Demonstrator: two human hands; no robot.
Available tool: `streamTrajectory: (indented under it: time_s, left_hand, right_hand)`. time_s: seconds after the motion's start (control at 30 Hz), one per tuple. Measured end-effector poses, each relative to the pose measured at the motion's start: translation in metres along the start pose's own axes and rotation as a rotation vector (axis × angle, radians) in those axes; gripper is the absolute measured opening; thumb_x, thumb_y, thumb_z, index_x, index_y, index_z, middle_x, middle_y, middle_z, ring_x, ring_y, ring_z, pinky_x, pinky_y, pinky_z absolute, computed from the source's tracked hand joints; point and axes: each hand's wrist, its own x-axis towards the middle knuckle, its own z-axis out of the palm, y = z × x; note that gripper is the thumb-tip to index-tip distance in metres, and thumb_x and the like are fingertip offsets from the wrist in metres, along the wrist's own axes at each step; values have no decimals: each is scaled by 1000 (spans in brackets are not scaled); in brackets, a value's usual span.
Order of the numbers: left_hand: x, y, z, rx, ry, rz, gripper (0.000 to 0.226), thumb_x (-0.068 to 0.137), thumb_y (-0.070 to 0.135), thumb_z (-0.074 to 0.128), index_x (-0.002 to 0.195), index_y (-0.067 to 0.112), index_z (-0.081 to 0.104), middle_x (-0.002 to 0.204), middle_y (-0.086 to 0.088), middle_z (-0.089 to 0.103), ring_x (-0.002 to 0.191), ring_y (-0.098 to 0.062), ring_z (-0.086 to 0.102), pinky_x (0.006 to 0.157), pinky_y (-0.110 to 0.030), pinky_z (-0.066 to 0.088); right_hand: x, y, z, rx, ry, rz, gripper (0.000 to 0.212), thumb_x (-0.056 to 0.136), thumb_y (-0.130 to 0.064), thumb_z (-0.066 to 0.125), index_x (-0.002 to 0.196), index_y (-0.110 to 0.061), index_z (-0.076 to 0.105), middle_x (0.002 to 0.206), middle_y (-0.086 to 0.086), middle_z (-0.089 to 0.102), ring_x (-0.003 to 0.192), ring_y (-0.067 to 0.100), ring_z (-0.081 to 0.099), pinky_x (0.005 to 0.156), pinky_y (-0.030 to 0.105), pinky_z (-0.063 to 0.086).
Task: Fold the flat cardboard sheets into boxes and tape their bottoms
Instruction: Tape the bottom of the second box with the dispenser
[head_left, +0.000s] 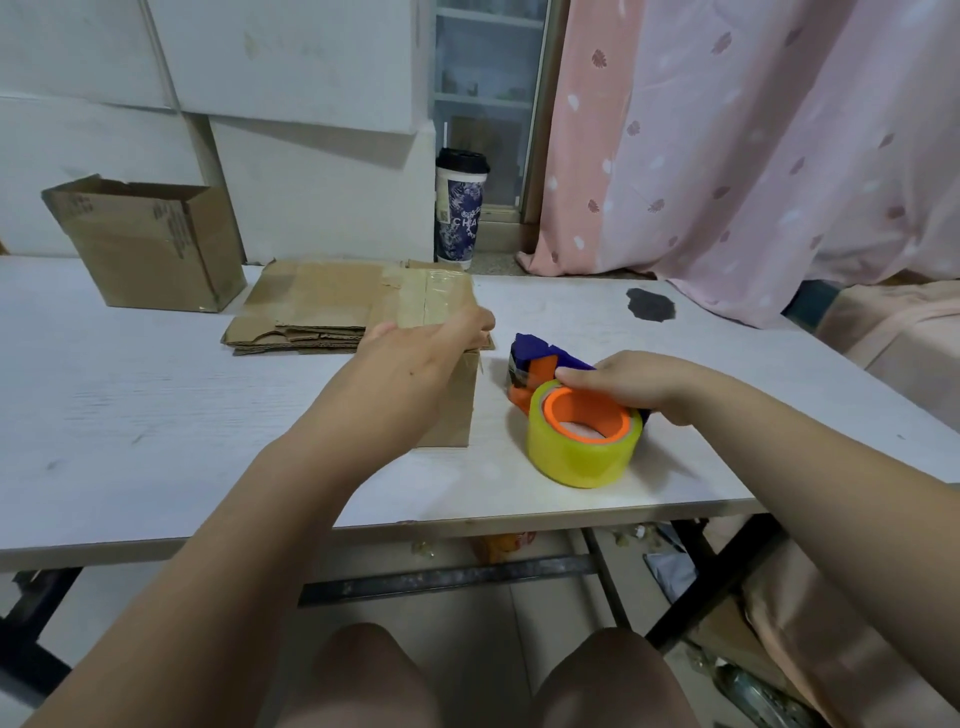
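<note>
A folded cardboard box (451, 410) stands bottom-up at the table's middle, clear tape running along its bottom seam (434, 299). My left hand (423, 340) lies over its top edge, fingers curled round the far side. Right of the box sits a tape dispenser (550, 364), blue and orange, carrying a yellow tape roll (582, 452). My right hand (631, 382) rests on the dispenser, fingers curled round its handle. A stack of flat cardboard sheets (306, 312) lies behind the box.
A finished open box (150, 244) stands at the back left of the white table (156, 415). A lidded paper cup (460, 208) stands on the sill behind. A pink curtain (753, 156) hangs at the right. A dark stain (650, 304) marks the table.
</note>
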Motion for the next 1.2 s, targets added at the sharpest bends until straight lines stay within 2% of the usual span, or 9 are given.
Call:
streamTrajectory:
  time_s: [0.07, 0.17, 0.23, 0.43, 0.57, 0.73, 0.83, 1.0, 1.2]
  left_hand:
    - [1, -1, 1, 6, -16, 2, 56, 84, -12, 42, 123, 28, 36, 117, 8, 64, 94, -22, 55, 74, -25, 24]
    - [2, -2, 3, -18, -38, -17, 51, 86, -11, 39, 120, 27, 36, 109, 4, 66, 95, -24, 57, 80, -27, 31]
    - [2, -2, 3, -26, -31, -29, 48, 87, -10, 38, 118, 26, 37, 108, 3, 67, 93, -24, 57, 78, -25, 31]
    - [-1, 2, 1, -81, 20, -6, 46, 89, -9, 43, 123, 22, 44, 93, 13, 60, 70, 19, 38, 60, -25, 18]
    - [0, 2, 1, -85, -9, -20, 48, 91, -3, 43, 128, 28, 40, 111, 7, 64, 86, -14, 55, 72, -22, 24]
    - [0, 2, -2, -77, -18, 5, 25, 87, 14, 60, 111, 11, 53, 131, -4, 46, 109, -22, 50, 90, -29, 36]
    - [-2, 0, -4, -29, -41, -20, 23, 82, 8, 65, 100, 10, 51, 143, -8, 34, 112, -24, 50, 83, -22, 37]
    - [-3, -9, -13, -63, 47, -18, 11, 80, 0, 66, 79, 4, 56, 116, -12, 55, 89, -25, 57, 72, -26, 38]
    - [-6, -10, -17, -36, 88, 82, 6, 88, 2, 61, 84, -3, 60, 90, -15, 57, 71, -32, 55, 60, -42, 47]
  right_hand:
    - [-6, -4, 4, -74, 61, -67, 59, 85, -68, 48, 97, -14, 67, 97, 0, 64, 93, 22, 60, 80, 32, 46]
    - [-15, -15, 11, -126, 422, -386, 38, 92, -53, 52, 111, -24, 68, 97, -8, 60, 101, 12, 53, 97, 33, 37]
    - [-26, -30, 17, -105, 580, -606, 24, 92, -38, 59, 109, -24, 69, 93, -10, 62, 100, 11, 54, 93, 27, 35]
    - [-39, -53, 41, -4, 426, -789, 16, 90, -17, 62, 99, -25, 73, 93, -14, 70, 80, -4, 60, 74, 4, 41]
    - [-40, -56, 47, 223, 360, -764, 24, 90, -9, 62, 105, -24, 73, 97, -15, 71, 90, -11, 62, 84, 8, 44]
    - [-39, -52, 53, 76, 363, -814, 35, 90, -7, 61, 119, -25, 68, 108, -15, 70, 93, -10, 58, 87, 9, 43]
    - [-37, -51, 52, -5, 397, -836, 31, 89, -9, 64, 117, -21, 69, 125, -11, 64, 115, -5, 50, 97, 5, 34]
    - [-37, -56, 50, -88, 439, -874, 28, 88, -9, 67, 115, -15, 70, 123, -4, 65, 116, 2, 54, 96, 2, 29]
    - [-37, -60, 42, -144, 385, -868, 30, 85, -15, 71, 114, -15, 70, 122, -3, 66, 118, -4, 45, 92, -3, 27]
